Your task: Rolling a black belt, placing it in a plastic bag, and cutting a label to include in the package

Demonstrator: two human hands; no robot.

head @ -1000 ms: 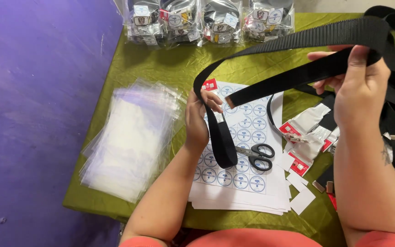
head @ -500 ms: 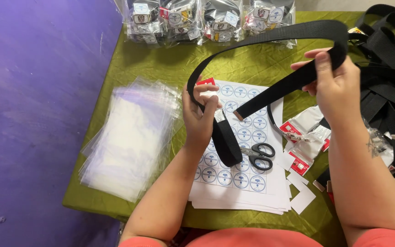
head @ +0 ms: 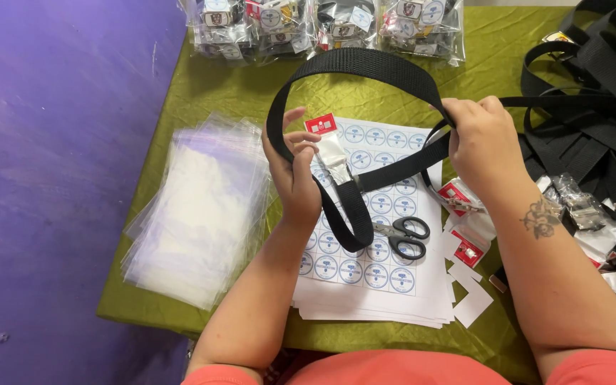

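A table under an olive-green cloth (head: 201, 85) fills most of the frame, with a purple wall down the left side. At the right edge lies a heap of black webbing straps (head: 593, 93). Left of centre sits a loose stack of clear plastic bags (head: 194, 207), and in the middle a pile of white sheets printed with round blue stickers (head: 372, 278). Along the top edge stand filled clear packets (head: 322, 25).

A black webbing belt (head: 354, 64) arches in a loop above the sticker sheets, its ends crossing near the centre. The left hand (head: 295, 171) is curled around the belt's left side, fingers bent and thumb close, with a small clear packet bearing a red tag (head: 326, 139) held against them. The right hand (head: 483, 146) is closed over the belt's right side, fingers wrapped down. Black-handled scissors (head: 404, 235) rest on the sheets just below the belt's hanging end. Small red-and-white tags (head: 465, 249) lie scattered at lower right.
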